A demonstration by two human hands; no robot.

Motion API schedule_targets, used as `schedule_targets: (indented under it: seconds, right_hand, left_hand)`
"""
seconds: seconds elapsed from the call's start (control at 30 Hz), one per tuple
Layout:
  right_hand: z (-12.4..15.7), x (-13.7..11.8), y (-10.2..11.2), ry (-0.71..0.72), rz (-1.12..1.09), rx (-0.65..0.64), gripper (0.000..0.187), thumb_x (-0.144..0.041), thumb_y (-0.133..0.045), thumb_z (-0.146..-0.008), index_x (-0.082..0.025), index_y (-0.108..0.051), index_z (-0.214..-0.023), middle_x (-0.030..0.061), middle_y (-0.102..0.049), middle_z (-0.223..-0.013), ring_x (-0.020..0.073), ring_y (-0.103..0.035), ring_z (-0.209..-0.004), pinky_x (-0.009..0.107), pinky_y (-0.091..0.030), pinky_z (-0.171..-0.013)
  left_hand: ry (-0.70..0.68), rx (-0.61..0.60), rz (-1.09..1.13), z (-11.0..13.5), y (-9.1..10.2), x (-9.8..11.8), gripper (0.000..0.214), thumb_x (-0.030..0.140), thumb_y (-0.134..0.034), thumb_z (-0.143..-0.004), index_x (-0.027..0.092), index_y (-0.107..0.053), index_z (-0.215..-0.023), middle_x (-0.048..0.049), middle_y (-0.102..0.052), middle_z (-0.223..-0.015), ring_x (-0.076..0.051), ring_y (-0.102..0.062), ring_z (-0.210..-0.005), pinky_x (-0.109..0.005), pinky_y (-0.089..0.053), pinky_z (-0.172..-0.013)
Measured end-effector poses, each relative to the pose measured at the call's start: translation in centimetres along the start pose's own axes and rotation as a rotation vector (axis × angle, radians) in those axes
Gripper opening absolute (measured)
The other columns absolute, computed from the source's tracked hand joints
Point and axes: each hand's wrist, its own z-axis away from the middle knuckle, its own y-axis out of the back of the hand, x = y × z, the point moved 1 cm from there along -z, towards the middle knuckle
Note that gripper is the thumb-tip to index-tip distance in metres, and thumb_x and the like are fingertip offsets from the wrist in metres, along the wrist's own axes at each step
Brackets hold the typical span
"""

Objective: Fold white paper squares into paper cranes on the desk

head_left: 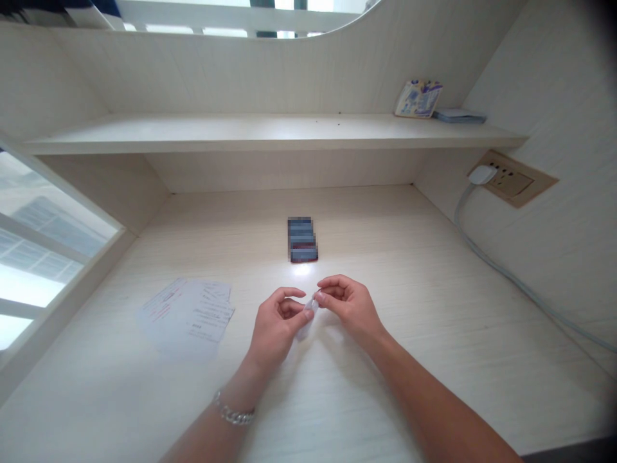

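Over the middle of the desk, my left hand point(282, 321) has its thumb and fingers closed on a small white piece of folded paper point(305, 329). The piece is thin and tilted, and its exact folds are too small to make out. My right hand point(348, 302) pinches the upper end of the same piece between thumb and fingers. Both sets of fingertips are almost touching. Just beyond them lies a dark phone point(303, 239) with a blurred-out screen. To the left of my hands, several sheets of paper point(187, 312) with black and red writing lie flat, overlapping.
A shelf point(270, 134) runs across the back, holding a colourful packet point(418, 98) and a flat stack point(459, 116) at its right. A white plug point(482, 174) sits in the wall socket point(518, 180), its cable point(511, 278) trailing down the desk's right side.
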Motion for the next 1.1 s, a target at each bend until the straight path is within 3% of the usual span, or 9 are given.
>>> schedule_targets:
  seconds: [0.17,0.37,0.57,0.87,1.1]
  right_hand:
    - [0.07,-0.11,0.07,0.06,0.007,-0.02,0.02,-0.027,-0.07,-0.069,-0.018,-0.061,-0.084,0.0026,-0.064,-0.072,0.0155,-0.061,-0.069,0.028,-0.048,-0.066]
    - [0.09,-0.22,0.17,0.025,0.019,-0.153,0.04,-0.024,-0.076,-0.061,-0.018,-0.058,-0.097,0.0034,-0.064,-0.081,0.0159,-0.061,-0.072,0.031,-0.05,-0.069]
    - [0.09,-0.01,0.41,0.023,0.062,-0.15,0.034,-0.027,-0.076,-0.061,-0.017,-0.061,-0.09,0.004,-0.065,-0.078,0.0172,-0.062,-0.071,0.031,-0.051,-0.067]
    - [-0.23,0.27,0.58,-0.002,0.02,-0.139,0.029,-0.027,-0.077,-0.057,-0.017,-0.063,-0.081,0.0027,-0.065,-0.071,0.0165,-0.062,-0.065,0.03,-0.051,-0.063]
    - [-0.4,0.49,0.74,-0.02,0.077,-0.105,0.026,-0.025,-0.076,-0.058,-0.017,-0.063,-0.08,0.0022,-0.066,-0.067,0.016,-0.062,-0.063,0.029,-0.049,-0.061]
  left_hand:
    - [-0.021,0.011,-0.037,0.04,-0.09,0.0,0.032,0.019,-0.073,-0.063,0.015,-0.056,-0.09,0.0007,-0.064,-0.06,-0.01,-0.057,-0.054,-0.019,-0.043,-0.051]
    - [-0.16,0.06,-0.245,0.61,-0.14,0.05,0.028,0.028,-0.068,-0.07,0.018,-0.057,-0.094,-0.0036,-0.068,-0.071,-0.015,-0.062,-0.067,-0.024,-0.047,-0.062]
    - [-0.188,0.05,-0.32,0.93,-0.33,0.36,0.025,0.031,-0.067,-0.071,0.018,-0.06,-0.091,-0.004,-0.068,-0.072,-0.017,-0.064,-0.068,-0.026,-0.047,-0.063]
    - [-0.15,0.005,-0.22,0.65,-0.22,-0.11,0.02,0.03,-0.069,-0.069,0.017,-0.063,-0.083,-0.0038,-0.067,-0.069,-0.017,-0.063,-0.066,-0.026,-0.048,-0.063]
    - [-0.025,-0.079,-0.192,0.18,0.05,-0.43,0.025,0.031,-0.069,-0.069,0.015,-0.065,-0.086,-0.0079,-0.07,-0.074,-0.018,-0.064,-0.068,-0.026,-0.047,-0.06]
